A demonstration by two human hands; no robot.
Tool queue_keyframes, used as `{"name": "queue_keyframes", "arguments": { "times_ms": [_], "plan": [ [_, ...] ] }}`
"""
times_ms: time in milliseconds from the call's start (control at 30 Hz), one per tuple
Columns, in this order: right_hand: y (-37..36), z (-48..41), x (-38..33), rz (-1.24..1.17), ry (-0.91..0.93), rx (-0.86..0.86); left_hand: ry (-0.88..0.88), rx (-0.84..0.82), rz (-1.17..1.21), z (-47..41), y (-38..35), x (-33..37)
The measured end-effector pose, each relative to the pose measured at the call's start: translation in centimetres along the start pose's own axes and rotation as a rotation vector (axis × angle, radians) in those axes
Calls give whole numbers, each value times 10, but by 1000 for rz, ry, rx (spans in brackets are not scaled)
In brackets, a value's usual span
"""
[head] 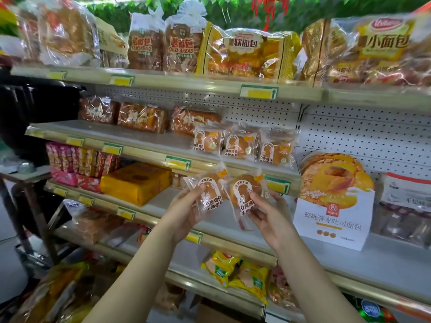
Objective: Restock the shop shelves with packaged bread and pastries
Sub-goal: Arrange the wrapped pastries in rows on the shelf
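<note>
My left hand (186,207) grips a small clear-wrapped round bun packet (213,188) by its lower left edge. My right hand (268,214) grips a second, matching bun packet (245,192) from below and the right. Both packets are held up side by side in front of the third shelf's edge. Directly above them, three of the same bun packets (242,143) stand in a row at the front of the second shelf (140,136). Behind those lie several wrapped brown loaves (142,117).
The top shelf (186,81) is packed with large bread bags. To the right leans a big white-and-orange toast bag (333,199). A yellow box (135,183) and pink packets sit on the third shelf left. Yellow snack packs (235,273) lie lower down. A black object stands at far left.
</note>
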State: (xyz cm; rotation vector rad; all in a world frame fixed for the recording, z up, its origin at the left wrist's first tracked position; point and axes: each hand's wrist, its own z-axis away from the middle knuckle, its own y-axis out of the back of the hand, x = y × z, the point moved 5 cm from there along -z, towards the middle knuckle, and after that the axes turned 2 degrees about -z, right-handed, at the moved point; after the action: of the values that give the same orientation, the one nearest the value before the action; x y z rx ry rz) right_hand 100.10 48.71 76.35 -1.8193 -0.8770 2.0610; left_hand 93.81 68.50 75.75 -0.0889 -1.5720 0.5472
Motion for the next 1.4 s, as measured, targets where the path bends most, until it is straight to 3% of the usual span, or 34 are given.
{"name": "queue_keyframes", "arguments": {
  "times_ms": [333,433,700,867,1067,1400],
  "plan": [
    [5,-29,-41,-90,-28,-109,-96,23,-79,-8,-30,27],
    [7,-39,-50,14,14,-140,-114,23,-43,-16,-29,34],
    [-10,-58,-71,357,203,-30,-212,53,-167,-51,-11,68],
    [-31,-80,-73,406,282,30,-169,32,-234,-90,14,90],
    [-62,-98,-64,477,393,169,-242,19,-356,-136,52,115],
    [-67,-103,-62,460,497,305,-344,-24,-536,-179,44,126]
  ]
}}
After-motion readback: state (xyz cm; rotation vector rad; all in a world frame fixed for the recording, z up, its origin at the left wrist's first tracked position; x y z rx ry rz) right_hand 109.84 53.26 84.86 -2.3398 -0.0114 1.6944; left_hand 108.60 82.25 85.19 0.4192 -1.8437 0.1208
